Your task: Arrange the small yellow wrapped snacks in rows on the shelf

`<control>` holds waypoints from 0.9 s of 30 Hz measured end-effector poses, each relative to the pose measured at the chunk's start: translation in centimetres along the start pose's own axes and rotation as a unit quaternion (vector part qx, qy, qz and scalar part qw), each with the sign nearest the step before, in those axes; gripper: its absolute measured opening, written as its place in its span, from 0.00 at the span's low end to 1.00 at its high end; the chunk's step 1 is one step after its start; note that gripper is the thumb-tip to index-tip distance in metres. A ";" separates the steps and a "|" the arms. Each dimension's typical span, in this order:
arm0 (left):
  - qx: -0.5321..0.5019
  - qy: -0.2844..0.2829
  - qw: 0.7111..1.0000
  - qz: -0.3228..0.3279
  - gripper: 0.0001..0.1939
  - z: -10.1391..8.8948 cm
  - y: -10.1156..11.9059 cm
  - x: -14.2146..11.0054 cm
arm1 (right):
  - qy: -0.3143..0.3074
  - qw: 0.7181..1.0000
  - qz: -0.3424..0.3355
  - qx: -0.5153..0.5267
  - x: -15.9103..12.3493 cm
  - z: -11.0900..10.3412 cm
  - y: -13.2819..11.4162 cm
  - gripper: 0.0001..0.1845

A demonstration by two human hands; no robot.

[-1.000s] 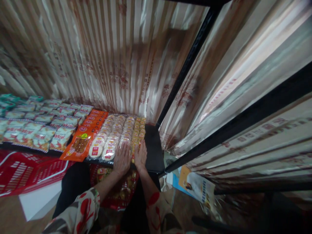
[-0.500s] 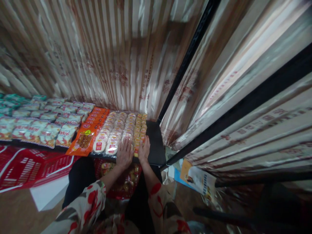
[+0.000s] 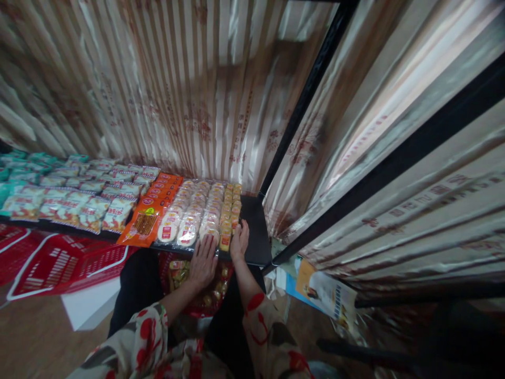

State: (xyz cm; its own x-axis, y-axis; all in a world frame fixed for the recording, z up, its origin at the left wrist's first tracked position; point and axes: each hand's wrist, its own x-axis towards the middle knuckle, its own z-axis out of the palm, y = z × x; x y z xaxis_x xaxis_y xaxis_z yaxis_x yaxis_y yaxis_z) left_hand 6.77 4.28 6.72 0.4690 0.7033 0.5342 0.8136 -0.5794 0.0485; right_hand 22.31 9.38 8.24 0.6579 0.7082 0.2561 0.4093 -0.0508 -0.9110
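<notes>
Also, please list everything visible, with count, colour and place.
Shelf: one, black, left
Green packets: several, green, far left
Snack packets: many, white, beside them
Orange bags: several, orange, next right
Round packs: three columns, white, next right
Small packs: many, yellow, rightmost
Baskets: at least two, red, lower left
Box: one, white, below baskets
Container of packs: one, red, between legs
Curtain: count unclear, striped beige, behind
Bars: several, black, right
Packaging: count unclear, mixed colours, lower right
Floor: one, brown, bottom
Sleeves: two, patterned, bottom
Legs: two, black, below shelf
Left hand: one, bare, on round packs
Right hand: one, bare, beside small packs
</notes>
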 end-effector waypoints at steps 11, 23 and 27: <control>-0.051 -0.003 0.999 0.008 0.31 -0.6 -0.6 -0.4 | 0.004 0.997 0.043 0.064 0.2 -0.9 -0.4 0.37; -0.168 -0.051 0.981 0.085 0.24 -0.4 -0.3 -5.3 | 0.050 0.951 0.138 0.272 -5.3 -3.5 -1.6 0.26; -0.197 -0.111 0.971 0.083 0.25 0.1 -0.4 -7.2 | -0.023 0.961 0.146 0.236 -10.3 -3.4 -0.4 0.23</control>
State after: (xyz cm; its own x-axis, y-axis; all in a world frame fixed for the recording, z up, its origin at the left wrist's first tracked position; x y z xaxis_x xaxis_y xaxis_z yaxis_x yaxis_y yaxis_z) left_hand 3.07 -0.47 2.82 0.6803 0.6328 0.3697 0.5465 -0.7742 0.3194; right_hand 17.48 -0.30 7.08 0.6680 0.7433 -0.0363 -0.1264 0.0653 -0.9898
